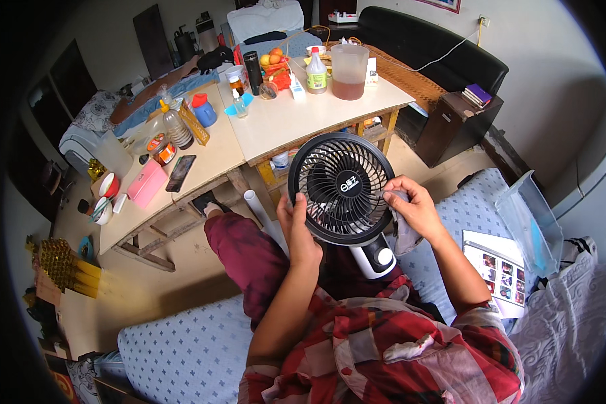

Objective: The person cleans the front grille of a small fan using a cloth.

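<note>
A small black-and-white electric fan [352, 184] rests on my lap, its round black grille tipped up toward me. The white and black base [376, 260] with a white knob shows below the grille. My left hand [301, 230] grips the grille's left rim, thumb on the front. In my right hand [415, 204] is a grey cloth [404, 235], pinched between thumb and fingers against the right side of the grille. The cloth's loose end hangs down beside the fan. Part of the fan's neck is hidden behind the grille.
Two joined tables [278, 121] stand ahead, holding a plastic jug [350, 73], a white bottle [316, 73], a phone [181, 173] and a pink box [146, 183]. On the patterned seat to my right lie a photo-printed booklet [500, 272] and a clear plastic bin [530, 222]. A white pipe [258, 207] leans near my left knee.
</note>
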### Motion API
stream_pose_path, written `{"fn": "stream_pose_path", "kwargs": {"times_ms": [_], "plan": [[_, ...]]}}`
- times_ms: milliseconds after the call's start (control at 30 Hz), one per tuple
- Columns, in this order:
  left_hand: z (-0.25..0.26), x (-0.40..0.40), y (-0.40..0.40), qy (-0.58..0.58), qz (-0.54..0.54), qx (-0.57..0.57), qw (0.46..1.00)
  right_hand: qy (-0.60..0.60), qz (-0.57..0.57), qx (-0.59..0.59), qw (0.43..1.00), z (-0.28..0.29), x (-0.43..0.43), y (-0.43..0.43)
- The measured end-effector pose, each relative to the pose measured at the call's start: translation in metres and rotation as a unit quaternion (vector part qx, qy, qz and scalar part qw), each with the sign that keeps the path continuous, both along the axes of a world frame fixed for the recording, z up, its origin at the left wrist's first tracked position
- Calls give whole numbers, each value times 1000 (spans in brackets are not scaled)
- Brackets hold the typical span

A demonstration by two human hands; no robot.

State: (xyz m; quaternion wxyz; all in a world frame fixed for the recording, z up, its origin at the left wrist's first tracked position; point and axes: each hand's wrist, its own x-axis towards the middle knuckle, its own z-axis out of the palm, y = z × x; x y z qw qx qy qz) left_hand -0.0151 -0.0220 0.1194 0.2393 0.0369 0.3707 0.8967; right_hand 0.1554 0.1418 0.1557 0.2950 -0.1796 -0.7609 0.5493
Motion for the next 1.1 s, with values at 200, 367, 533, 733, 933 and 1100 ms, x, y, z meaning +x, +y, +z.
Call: {"fn": "stream_pose_path", "kwargs": {"times_ms": [200, 367, 533, 733, 933, 1100], "plan": [[-31, -26, 28, 33, -98, -135, 985, -37, -7, 79, 996, -10, -21, 11], [-56, -51, 43, 39, -118, -227, 966, -73, -20, 257, 964, -1, -42, 24], [-67, -65, 45, -11, -135, -262, 955, -90, 25, 310, 946, -10, -74, 33], [-52, -73, 47, -14, -191, -329, 925, -104, 60, 298, 947, -28, -92, 38], [-46, -104, 52, -18, -312, -391, 866, -127, 58, 302, 943, -25, -100, 37], [-33, -111, 58, 12, -346, -407, 845, -159, 45, 302, 939, -24, -105, 38]]}}
